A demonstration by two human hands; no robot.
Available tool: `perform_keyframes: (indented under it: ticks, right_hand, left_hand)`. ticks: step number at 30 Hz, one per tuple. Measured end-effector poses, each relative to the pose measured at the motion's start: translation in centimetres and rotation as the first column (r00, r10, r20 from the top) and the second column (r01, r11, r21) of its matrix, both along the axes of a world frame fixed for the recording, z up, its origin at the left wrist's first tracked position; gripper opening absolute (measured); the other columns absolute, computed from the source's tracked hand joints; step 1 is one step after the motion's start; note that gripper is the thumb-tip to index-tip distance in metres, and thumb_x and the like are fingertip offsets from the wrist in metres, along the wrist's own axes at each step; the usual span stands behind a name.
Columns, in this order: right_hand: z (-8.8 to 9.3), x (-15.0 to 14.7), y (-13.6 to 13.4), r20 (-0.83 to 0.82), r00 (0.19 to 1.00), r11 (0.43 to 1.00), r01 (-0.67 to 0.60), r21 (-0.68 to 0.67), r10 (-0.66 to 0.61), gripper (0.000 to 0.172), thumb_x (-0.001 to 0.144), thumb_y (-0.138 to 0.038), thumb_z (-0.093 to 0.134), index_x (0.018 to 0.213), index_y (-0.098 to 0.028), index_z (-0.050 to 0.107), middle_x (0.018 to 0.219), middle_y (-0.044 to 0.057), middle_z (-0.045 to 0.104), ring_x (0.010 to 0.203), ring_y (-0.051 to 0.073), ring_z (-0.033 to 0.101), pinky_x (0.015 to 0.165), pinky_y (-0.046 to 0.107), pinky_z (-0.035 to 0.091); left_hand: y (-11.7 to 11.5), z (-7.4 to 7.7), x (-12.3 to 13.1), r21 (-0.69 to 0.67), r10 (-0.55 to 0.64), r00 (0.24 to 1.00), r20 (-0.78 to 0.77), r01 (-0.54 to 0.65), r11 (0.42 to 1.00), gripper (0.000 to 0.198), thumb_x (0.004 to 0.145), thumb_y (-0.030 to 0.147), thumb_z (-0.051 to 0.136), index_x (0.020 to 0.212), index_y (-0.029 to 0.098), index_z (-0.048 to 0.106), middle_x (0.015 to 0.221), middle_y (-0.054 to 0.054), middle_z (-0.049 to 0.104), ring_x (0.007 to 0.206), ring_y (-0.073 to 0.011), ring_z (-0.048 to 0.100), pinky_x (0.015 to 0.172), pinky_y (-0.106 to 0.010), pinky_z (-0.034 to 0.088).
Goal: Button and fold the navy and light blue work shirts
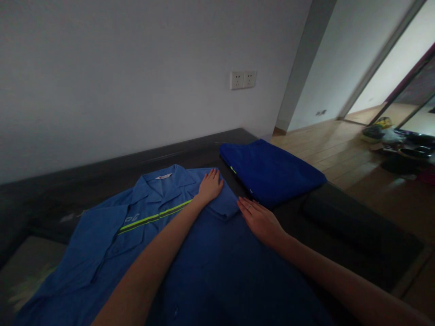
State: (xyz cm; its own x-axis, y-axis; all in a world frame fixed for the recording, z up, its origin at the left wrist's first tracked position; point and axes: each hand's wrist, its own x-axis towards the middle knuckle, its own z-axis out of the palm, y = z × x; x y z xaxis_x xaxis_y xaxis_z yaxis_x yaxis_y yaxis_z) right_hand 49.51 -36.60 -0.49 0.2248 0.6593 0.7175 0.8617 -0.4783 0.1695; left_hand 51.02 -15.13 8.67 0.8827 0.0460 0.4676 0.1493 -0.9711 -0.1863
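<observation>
A blue work shirt with a collar and a yellow-green stripe across the chest lies spread on a dark surface. My left hand rests flat on the shirt's shoulder and sleeve, right of the collar, its fingers stretched out. At the sleeve's outer edge lies my right hand, fingers extended and palm down, with a ring on one finger. Neither hand grips the cloth. Just beyond my right hand is a folded, brighter blue garment. My forearms cover part of the shirt's front.
The dark tabletop runs along a pale wall with two power sockets. To the right, past the table's edge, is a wooden floor. Bags and other items are piled there at far right.
</observation>
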Motion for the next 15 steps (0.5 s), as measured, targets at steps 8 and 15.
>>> perform_keyframes:
  ticks: [8, 15]
  right_hand:
    - [-0.20, -0.13, -0.36, -0.015, 0.999, 0.999, 0.041, -0.001, -0.041, 0.045, 0.091, -0.008, 0.037, 0.134, -0.009, 0.051, 0.138, 0.015, 0.051, 0.124, 0.025, 0.052, 0.101, 0.040, 0.048]
    - [0.09, -0.28, -0.73, -0.046, 0.998, 0.997, 0.042, -0.064, -0.045, 0.050, 0.086, -0.003, 0.040, 0.133, -0.013, 0.052, 0.140, 0.013, 0.050, 0.125, 0.027, 0.050, 0.099, 0.041, 0.049]
  left_hand:
    - [0.52, -0.03, 0.01, 0.011, 0.034, 0.999, -0.022, -0.034, 0.999, 0.057, 0.096, 0.036, 0.024, 0.145, 0.008, 0.031, 0.153, -0.012, 0.027, 0.143, -0.0229, 0.020, 0.117, -0.043, 0.019]
    - [0.17, -0.27, -0.13, -0.010, 0.058, 0.998, 0.001, -0.058, 0.998, 0.058, 0.095, 0.038, 0.027, 0.146, 0.010, 0.031, 0.154, -0.010, 0.028, 0.144, -0.0229, 0.019, 0.117, -0.044, 0.018]
